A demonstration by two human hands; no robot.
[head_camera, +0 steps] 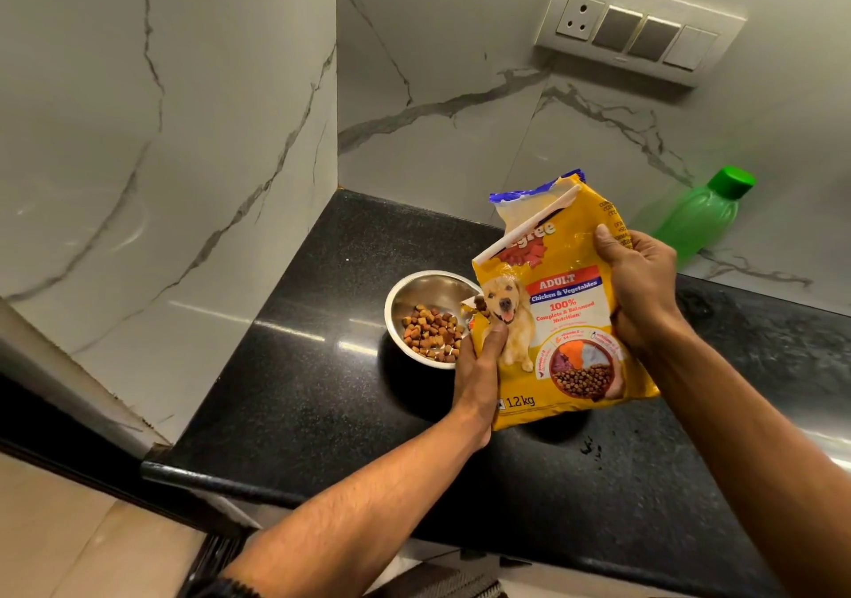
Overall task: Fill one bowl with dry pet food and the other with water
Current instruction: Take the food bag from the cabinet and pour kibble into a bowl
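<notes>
A yellow dog-food bag (559, 316) is held tilted above the black counter, its torn lower-left corner over a steel bowl (416, 291). Brown and orange kibble (430, 332) lies in the bowl, and a piece shows at the torn corner. My left hand (479, 369) grips the bag's lower left edge, thumb on the printed dog. My right hand (640, 289) grips the bag's right side near the top. A green plastic bottle (700, 217) with a green cap stands at the back right. Only one bowl is in view.
The black granite counter (322, 390) ends in a corner between marble walls, with its front edge near me. A switch and socket panel (640, 28) is on the back wall. Small dark specks lie on the counter below the bag.
</notes>
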